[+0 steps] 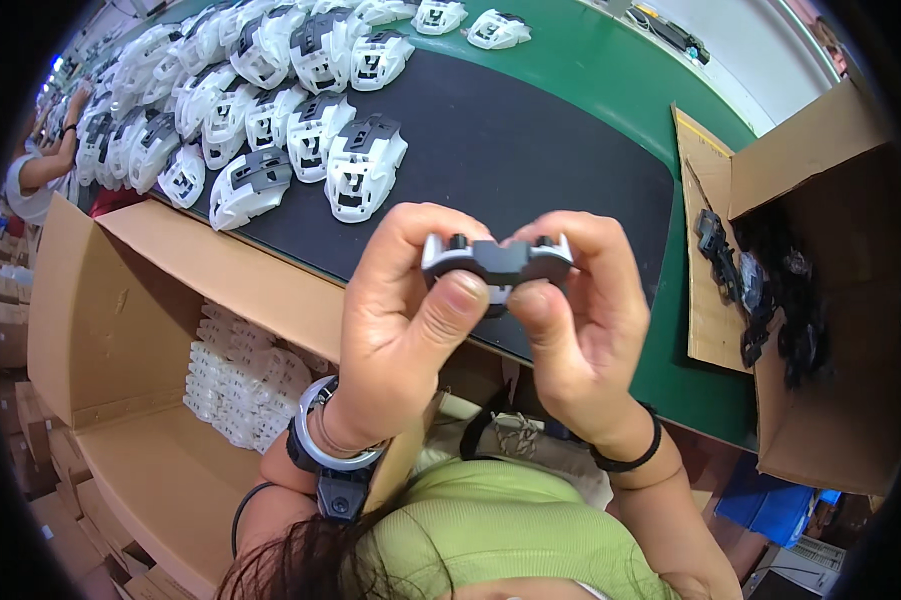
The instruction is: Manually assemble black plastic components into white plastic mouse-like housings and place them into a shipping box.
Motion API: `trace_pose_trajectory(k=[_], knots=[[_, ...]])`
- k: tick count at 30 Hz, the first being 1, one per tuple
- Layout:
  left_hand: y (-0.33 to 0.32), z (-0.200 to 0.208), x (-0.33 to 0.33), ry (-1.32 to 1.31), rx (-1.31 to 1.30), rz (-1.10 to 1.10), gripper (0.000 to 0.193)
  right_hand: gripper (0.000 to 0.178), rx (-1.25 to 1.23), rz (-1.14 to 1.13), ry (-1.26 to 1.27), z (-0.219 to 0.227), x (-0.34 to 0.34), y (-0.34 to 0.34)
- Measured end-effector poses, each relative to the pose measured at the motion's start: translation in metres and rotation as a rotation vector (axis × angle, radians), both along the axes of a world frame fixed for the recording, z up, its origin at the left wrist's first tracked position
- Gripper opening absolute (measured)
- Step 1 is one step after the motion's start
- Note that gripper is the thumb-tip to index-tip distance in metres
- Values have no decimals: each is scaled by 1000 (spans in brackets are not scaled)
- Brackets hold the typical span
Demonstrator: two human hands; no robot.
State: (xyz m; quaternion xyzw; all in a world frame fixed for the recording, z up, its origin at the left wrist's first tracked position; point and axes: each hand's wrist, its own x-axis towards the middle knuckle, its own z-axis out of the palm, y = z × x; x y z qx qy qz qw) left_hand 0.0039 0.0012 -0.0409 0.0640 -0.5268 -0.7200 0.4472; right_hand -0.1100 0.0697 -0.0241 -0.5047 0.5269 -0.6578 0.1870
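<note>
Between both hands, raised over the front edge of the bench, is a dark grey and white plastic shell part [498, 262] with black pegs near its two ends. My left hand [395, 320] pinches its left end, thumb on the near face. Its right end is gripped by my right hand [592, 320], with the thumb pressed underneath. The fingers behind the part are partly hidden. Just beyond my left hand, several white plastic shells with dark grey tops [362, 180] stand on the black mat [510, 150].
A cardboard box [140, 400] at the left holds stacked white plastic parts [245, 385]. At the right, another open carton [850, 400] contains black plastic parts [795, 300]. The green bench [570, 50] surrounds the mat. A co-worker's arm [60, 160] shows at far left.
</note>
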Motion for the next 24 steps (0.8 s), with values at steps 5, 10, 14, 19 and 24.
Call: trace_pose_trajectory(k=[5, 10, 14, 19, 24], knots=[[6, 18, 4, -89, 98, -40, 33, 75, 2, 89, 401, -14, -15, 5], [10, 4, 1, -318, -119, 51, 47, 52, 135, 64, 410, -6, -16, 11], [16, 7, 3, -360, -119, 227, 56, 49, 165, 148, 423, 3, -18, -1], [-4, 0, 1, -399, -327, 530, 71, 54, 491, 195, 269, -1, -105, -87], [-28, 38, 42, -45, -439, 745, 46, 68, 805, -117, 268, -39, -292, -226]])
